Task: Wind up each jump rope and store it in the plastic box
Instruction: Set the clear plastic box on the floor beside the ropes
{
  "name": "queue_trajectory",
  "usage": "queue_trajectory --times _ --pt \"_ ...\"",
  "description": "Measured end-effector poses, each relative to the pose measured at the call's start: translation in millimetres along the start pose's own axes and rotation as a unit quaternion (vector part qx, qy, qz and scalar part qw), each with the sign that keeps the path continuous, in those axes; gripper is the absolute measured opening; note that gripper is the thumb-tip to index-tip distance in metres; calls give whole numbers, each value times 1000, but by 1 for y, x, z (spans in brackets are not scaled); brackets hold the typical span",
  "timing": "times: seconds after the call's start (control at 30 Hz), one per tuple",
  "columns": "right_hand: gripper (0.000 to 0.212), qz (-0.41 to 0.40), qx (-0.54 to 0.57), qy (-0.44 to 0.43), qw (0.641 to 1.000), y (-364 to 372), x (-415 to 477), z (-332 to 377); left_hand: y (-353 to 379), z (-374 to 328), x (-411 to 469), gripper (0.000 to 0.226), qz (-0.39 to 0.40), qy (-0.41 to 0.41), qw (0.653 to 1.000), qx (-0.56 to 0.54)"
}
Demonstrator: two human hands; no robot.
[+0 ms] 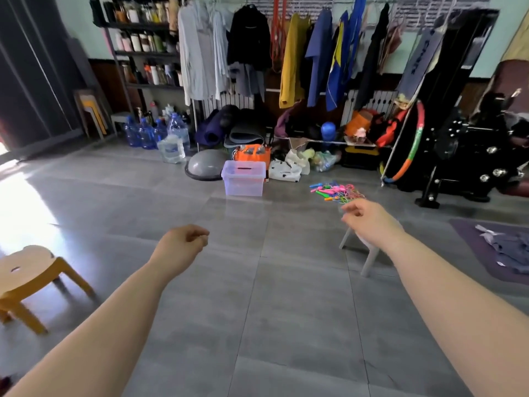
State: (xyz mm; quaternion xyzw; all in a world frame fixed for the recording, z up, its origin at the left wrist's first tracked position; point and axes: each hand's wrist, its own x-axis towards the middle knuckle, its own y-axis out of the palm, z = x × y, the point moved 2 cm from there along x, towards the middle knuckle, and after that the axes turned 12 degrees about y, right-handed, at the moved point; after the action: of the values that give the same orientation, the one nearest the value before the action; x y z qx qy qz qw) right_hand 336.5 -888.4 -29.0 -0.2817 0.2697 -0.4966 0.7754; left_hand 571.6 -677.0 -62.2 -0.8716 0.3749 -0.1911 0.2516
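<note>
Grey floor tiles (257, 282) run bare from under both hands to the clutter along the far wall. No rope is handled yet.

Left hand (183, 243): fingers loosely curled, holding nothing. Right hand (365, 217): the same, slack and empty. Both arms reach forward, which I judge to be an approach, not a grasp.

Jump ropes (336, 191): a tangled heap of pink, green, blue and orange on the floor just beyond the right fingertips, none wound. Plastic box (243, 179): translucent, lid seemingly on, standing beyond the left fingertips and well apart from them, to the left of the heap.

Judgement: box and heap lie near each other, so each wound rope needs only a short carry. The lid would have to come off first.

Room for moving:
- Open floor lies between the fingers and the box.
- White stool (367, 255) stands below the right wrist, partly hidden by the arm. It is probably a seat for the winding.
- Yellow stool (31, 270) is well apart, left of the left fingers.
- Purple mat (469, 247) lies right of the right fingers.
- Black machine foot (429, 200) sits near the heap's far side, where loose loops could snag.
</note>
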Motion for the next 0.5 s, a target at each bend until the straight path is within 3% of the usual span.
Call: queue_trajectory --times 0.23,0.5 --pt "24 62 -29 -49 996 65 203 71 28 50 184 26 -56 -35 997 -48" --pt "23 61 22 18 998 122 432 123 69 101 433 20 5 -49 998 -31"
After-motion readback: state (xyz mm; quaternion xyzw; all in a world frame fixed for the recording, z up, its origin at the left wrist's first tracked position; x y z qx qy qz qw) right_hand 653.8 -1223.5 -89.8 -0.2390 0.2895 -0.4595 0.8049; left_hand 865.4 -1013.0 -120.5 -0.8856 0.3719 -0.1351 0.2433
